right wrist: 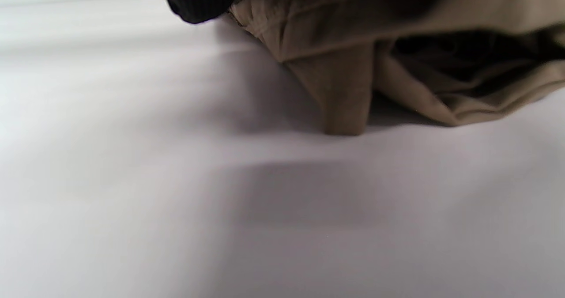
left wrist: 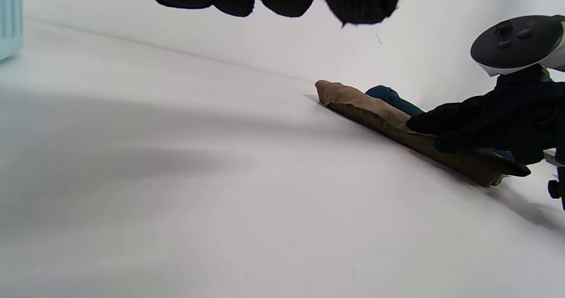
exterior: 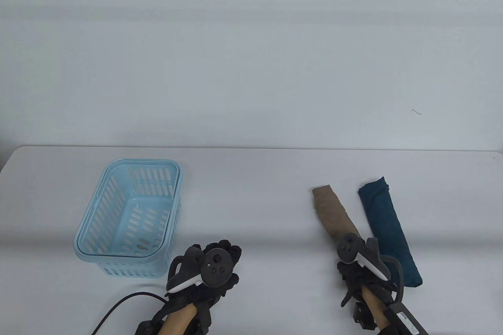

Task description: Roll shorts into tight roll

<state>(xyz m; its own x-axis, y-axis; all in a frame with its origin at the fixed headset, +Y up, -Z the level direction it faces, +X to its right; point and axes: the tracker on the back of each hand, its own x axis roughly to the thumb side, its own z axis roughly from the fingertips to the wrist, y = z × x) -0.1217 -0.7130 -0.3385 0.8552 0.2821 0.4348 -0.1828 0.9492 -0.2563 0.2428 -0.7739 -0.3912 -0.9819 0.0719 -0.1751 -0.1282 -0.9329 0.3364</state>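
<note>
Right of centre on the white counter [exterior: 251, 193], the tan shorts [exterior: 333, 211] lie folded long beside a blue pair [exterior: 387, 229]. The right hand [left wrist: 481, 128] grips their near end; the left hand [exterior: 214, 268] hovers, fingers loosely curled, by a basket [exterior: 88, 225].

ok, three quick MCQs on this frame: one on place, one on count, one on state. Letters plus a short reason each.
1. Where does the blue basket stand?
A. on the table's left
B. between the two rolls
C. beside the right hand

2. How many folded garments lie on the table?
A. one
B. two
C. three

3. What is the right hand doing?
A. hovering free
B. gripping the tan shorts
C. holding the teal garment

Key: 1 A, it stands by the left hand. 2 B, one tan, one teal. 3 B, its fingers sit on the tan cloth's near end.
</note>
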